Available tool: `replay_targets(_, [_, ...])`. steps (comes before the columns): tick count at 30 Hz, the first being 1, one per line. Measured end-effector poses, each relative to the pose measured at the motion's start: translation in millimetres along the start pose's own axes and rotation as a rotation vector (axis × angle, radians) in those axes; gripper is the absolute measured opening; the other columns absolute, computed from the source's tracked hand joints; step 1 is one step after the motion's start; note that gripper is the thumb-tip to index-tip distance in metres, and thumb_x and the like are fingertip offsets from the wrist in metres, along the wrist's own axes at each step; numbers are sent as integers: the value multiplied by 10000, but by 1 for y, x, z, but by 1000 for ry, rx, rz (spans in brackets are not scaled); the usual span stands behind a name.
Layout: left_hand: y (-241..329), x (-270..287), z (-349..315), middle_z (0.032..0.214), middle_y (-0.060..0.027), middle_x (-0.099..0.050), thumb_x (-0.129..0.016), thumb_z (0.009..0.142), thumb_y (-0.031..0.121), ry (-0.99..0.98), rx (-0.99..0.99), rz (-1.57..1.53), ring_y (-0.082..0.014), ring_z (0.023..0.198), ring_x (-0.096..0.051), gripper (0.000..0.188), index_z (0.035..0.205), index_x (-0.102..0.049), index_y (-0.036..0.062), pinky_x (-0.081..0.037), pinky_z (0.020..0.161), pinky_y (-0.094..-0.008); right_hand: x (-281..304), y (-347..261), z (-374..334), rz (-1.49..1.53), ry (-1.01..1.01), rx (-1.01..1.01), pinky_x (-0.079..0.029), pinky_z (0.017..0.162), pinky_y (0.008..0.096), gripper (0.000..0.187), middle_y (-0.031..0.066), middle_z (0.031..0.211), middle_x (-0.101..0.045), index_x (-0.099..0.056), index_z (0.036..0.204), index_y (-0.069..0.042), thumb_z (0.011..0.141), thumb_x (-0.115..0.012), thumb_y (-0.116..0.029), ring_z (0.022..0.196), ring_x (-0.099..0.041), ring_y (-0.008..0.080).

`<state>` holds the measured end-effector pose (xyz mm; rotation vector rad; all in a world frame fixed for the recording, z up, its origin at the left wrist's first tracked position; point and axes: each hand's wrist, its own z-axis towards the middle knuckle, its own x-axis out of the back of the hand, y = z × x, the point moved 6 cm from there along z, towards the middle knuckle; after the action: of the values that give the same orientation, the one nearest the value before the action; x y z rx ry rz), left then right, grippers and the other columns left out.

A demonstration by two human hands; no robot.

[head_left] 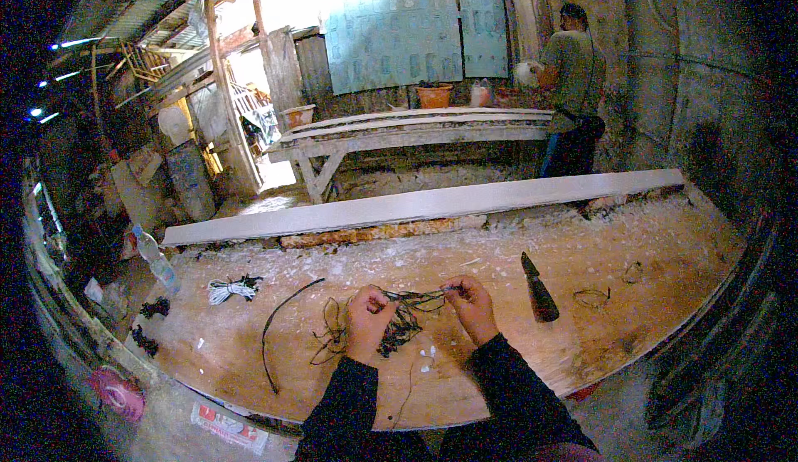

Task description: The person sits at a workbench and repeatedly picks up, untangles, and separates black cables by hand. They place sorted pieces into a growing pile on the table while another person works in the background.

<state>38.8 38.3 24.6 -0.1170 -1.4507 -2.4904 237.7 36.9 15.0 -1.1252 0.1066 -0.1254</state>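
Observation:
Over the middle of a wooden table (515, 370), both my hands grip a tangled bunch of thin dark cord (403, 325). My left hand (368, 322) is closed on its left side, with loose loops trailing out to the left. Strands run across to my right hand (470, 306), which pinches them between thumb and fingers. A dark knife-shaped tool (540, 290) lies right of my right hand. Left of my left hand, a single curved black cord (268, 329) rests on the wood.
A bundle of white cord (233, 290), dark clumps (145, 339) and a plastic bottle (156, 260) are at the left. A long white board (432, 204) lines the far edge. Beyond it, a person (573, 79) stands by a bench (399, 136) with an orange pot (434, 96).

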Motion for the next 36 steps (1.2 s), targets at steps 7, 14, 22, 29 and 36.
replay_targets(7, [2, 24, 8, 633, -33, -552, -640, 627, 41, 240, 78, 1, -116, 535, -494, 125, 680, -527, 47, -401, 505, -247, -26, -12, -14, 263, -489, -218, -385, 787, 288, 147, 57, 952, -547, -602, 796, -29, 760, -589, -172, 850, -519, 145])
replay_targets(14, [2, 29, 7, 663, -36, -593, -580, 674, 16, 202, 51, 114, -110, 578, -537, 31, 700, -563, 22, -421, 546, -234, -53, -35, -42, 462, -898, -335, -329, 890, 335, 200, 108, 1147, -459, -615, 878, -36, 772, -570, -199, 1052, -455, 202])
replay_targets(22, [-9, 4, 5, 686, -16, -592, -562, 699, -16, -13, 81, -175, -83, 610, -528, 43, 717, -594, 7, -412, 552, -206, -39, -27, -33, 392, -727, -366, -399, 768, 263, 64, 64, 920, -575, -583, 741, -40, 698, -627, -60, 835, -535, 146])
replay_targets(29, [15, -21, -8, 744, -4, -534, -631, 713, 99, -419, 26, 50, -96, 701, -502, 69, 751, -616, 44, -400, 627, -217, -18, -8, -8, 288, -328, -197, -402, 664, 220, 129, -9, 707, -510, -500, 689, -72, 681, -603, 6, 686, -493, 82])
replay_targets(36, [22, -52, -35, 698, 18, -461, -580, 775, 146, -918, -5, -322, -88, 719, -468, 110, 797, -551, 41, -371, 638, -222, 6, -3, 3, 192, 79, -76, -408, 602, 214, 74, -6, 738, -512, -493, 708, -56, 772, -532, -62, 631, -460, 81])
